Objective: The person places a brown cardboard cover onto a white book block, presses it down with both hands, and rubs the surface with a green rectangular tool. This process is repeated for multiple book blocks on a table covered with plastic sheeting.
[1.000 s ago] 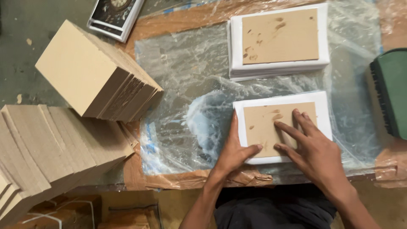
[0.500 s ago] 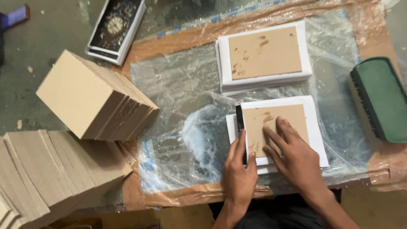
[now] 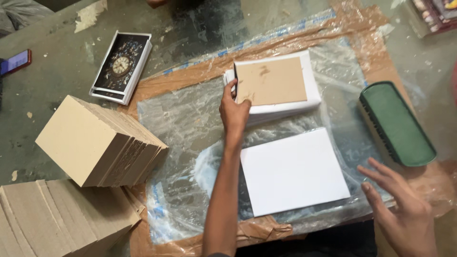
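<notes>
Head view, left hand: the left hand (image 3: 234,110) has left the near sheet and reached to the far stack, where its grip pinches the left edge of the brown card (image 3: 271,81) lying on top of the white stack (image 3: 312,90).
Head view, right hand: the right hand (image 3: 404,214) has lifted off the sheet and now hovers by the near right edge of the plastic sheet (image 3: 181,128), fingers spread, holding nothing.
Near sheet: a white sheet (image 3: 295,171) lies flat at the near middle of the plastic; half a second ago a brown-faced card with a white border lay here under both hands, and now only plain white shows.
Far stack: it sits at the far middle of the plastic, well apart from the white sheet.
Brush: a green-backed brush (image 3: 397,123) lies at the right edge, near the right hand but not touching it.
Left side: a block of cardboard pieces (image 3: 95,143) and a lower pile of cardboard (image 3: 57,223) stand off the plastic's left edge.
Far left: a stack of printed covers with a clock picture (image 3: 121,66) and a phone (image 3: 15,62).
</notes>
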